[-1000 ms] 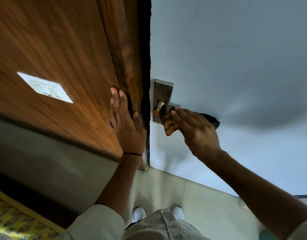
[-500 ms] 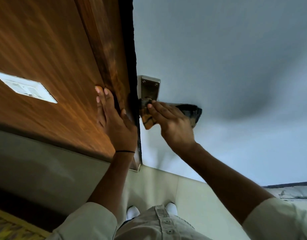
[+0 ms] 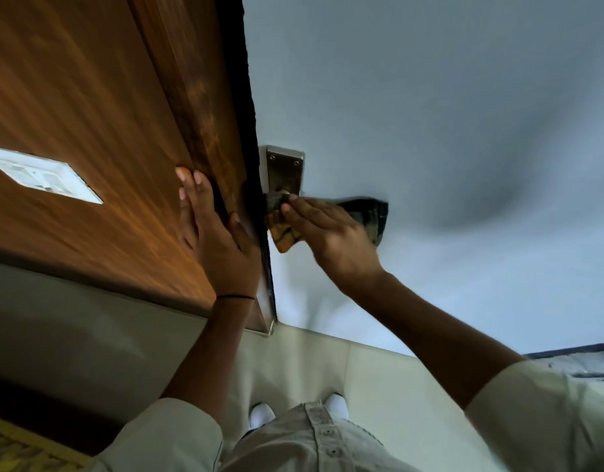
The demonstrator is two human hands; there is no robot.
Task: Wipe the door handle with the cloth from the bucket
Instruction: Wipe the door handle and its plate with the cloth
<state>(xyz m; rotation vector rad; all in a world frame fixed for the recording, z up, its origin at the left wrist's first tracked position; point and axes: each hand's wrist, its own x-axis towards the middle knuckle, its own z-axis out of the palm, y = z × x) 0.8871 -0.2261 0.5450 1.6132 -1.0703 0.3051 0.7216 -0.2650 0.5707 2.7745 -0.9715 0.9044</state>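
Orange-and-black patterned cloth [image 3: 283, 233], silver handle plate [image 3: 284, 172], brown wood-grain panel [image 3: 89, 97], pale grey door [image 3: 430, 131].

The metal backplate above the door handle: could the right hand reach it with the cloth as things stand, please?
Probably yes. The right hand presses the orange-and-black patterned cloth just below the silver metal backplate, whose upper face is bare. The left hand rests on the wooden door edge, clear of it.

Door handle [image 3: 284, 172]: metal backplate with visible screws, fixed upright on the pale door face close to the door's edge; the lever itself is almost wholly covered, only a short stub showing at the plate's lower end. Cloth [image 3: 283, 229]: dark, patterned orange and black, bunched and wrapped over the lever, one end hanging below near the plate, the other protruding further out along the lever.
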